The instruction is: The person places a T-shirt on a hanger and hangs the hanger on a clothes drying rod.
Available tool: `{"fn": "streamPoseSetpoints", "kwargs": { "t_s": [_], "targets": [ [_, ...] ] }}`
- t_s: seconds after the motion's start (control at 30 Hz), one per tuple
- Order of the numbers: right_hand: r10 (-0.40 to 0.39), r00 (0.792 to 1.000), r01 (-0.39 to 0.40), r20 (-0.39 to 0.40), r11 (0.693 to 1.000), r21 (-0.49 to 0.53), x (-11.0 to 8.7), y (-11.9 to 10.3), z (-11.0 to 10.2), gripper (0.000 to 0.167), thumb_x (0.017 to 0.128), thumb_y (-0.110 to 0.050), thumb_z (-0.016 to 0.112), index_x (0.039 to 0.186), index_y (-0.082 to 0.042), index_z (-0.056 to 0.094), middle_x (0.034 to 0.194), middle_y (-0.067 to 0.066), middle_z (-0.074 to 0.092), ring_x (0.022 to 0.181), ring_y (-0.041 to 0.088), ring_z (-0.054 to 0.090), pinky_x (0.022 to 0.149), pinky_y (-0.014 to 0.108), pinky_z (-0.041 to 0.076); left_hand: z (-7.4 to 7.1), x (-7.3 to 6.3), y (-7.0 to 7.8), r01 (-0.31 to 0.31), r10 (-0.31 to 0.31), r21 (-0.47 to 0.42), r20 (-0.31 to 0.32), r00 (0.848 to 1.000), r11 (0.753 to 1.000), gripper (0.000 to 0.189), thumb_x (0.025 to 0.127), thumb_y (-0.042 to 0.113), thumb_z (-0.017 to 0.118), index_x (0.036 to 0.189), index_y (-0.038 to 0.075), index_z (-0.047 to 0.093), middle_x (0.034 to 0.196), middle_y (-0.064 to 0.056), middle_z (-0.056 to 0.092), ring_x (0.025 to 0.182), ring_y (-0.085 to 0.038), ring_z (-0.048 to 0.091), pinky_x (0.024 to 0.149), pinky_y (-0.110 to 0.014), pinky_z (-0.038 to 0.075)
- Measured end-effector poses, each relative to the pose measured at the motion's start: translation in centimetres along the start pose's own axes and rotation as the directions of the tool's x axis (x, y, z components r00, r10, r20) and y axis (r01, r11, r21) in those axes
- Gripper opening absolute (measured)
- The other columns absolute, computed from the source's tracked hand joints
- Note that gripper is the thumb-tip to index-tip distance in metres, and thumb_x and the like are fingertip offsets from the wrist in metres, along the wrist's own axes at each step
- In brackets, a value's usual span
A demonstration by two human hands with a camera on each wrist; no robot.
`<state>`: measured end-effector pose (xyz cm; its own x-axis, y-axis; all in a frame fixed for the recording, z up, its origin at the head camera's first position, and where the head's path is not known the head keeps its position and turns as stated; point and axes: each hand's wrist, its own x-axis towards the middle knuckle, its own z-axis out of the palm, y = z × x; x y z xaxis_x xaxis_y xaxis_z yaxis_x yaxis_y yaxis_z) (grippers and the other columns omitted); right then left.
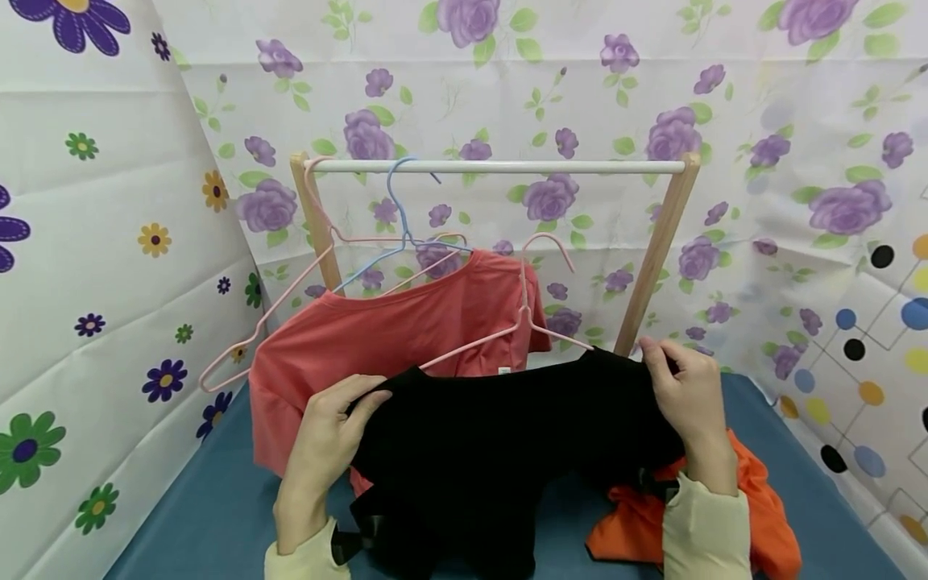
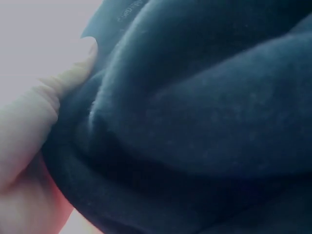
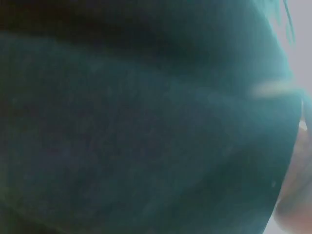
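We see the black shirt stretched between both hands in front of the rack: the left hand pinches one shoulder, the right hand the other. We find a pink hanger at its neckline, hook below the bar. The red shirt hangs behind; orange cloth lies at right.

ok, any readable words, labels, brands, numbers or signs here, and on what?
No readable text.
White tag on the coral-red shirt: too small to read.
Faint marking on the black shirt, left wrist view: too blurred to read.
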<state>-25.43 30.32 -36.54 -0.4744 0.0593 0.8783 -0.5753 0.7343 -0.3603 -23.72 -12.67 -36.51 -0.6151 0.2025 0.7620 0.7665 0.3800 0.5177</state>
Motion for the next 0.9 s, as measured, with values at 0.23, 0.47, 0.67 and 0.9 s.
{"fn": "streamPoseSetpoints", "kwargs": {
  "t_s": [0.23, 0.47, 0.67, 0.9],
  "targets": [
    [0.112, 0.992, -0.113, -0.056, 0.993, -0.02, -0.1, 1.8, 0.4, 0.019, 0.095, -0.011, 0.065, 0.078, -0.002, 0.067, 0.072, 0.0, 0.057, 0.062, -0.002, 0.048, 0.06, 0.012, 0.038, -0.5, -0.3, -0.2, 0.006, -0.005, 0.021, -0.027, 1.0, 1.0, 0.023, 0.086, -0.005, 0.069, 0.102, 0.011, 0.073, 0.096, 0.002, 0.07, 0.088, -0.007, 0.063, 0.078, -0.016, 0.047],
    [0.288, 0.956, -0.286, -0.063, 0.957, 0.041, -0.1, 2.6, 1.1, 0.018, 0.095, -0.015, 0.065, 0.099, 0.003, 0.065, 0.094, 0.0, 0.056, 0.083, 0.002, 0.052, 0.069, 0.013, 0.041, -1.2, -0.4, -0.2, -0.007, 0.009, 0.027, -0.054, 0.999, 1.0, 0.023, 0.086, -0.008, 0.068, 0.104, 0.006, 0.072, 0.097, -0.002, 0.07, 0.089, -0.008, 0.063, 0.079, -0.016, 0.047],
    [0.436, 0.9, -0.434, -0.004, 0.896, 0.097, -0.1, 2.8, 2.2, 0.032, 0.096, -0.021, 0.062, 0.12, 0.0, 0.056, 0.113, 0.008, 0.053, 0.1, 0.019, 0.056, 0.077, 0.017, 0.043, -1.7, -0.4, 0.1, -0.021, 0.023, 0.032, -0.083, 0.996, 0.999, 0.025, 0.084, -0.011, 0.068, 0.103, 0.005, 0.073, 0.095, -0.002, 0.07, 0.087, -0.006, 0.063, 0.079, -0.016, 0.046],
    [0.503, 0.86, -0.51, 0.081, 0.851, 0.126, -0.6, 3.6, 3.7, 0.048, 0.096, -0.029, 0.063, 0.135, -0.006, 0.047, 0.129, 0.011, 0.055, 0.113, 0.027, 0.056, 0.092, 0.042, 0.045, -2.0, -0.4, 0.4, -0.078, 0.083, 0.035, -0.138, 0.987, 0.996, 0.026, 0.082, -0.014, 0.069, 0.102, 0.003, 0.073, 0.091, -0.007, 0.068, 0.074, -0.008, 0.054, 0.07, -0.016, 0.042]
  ]
}}
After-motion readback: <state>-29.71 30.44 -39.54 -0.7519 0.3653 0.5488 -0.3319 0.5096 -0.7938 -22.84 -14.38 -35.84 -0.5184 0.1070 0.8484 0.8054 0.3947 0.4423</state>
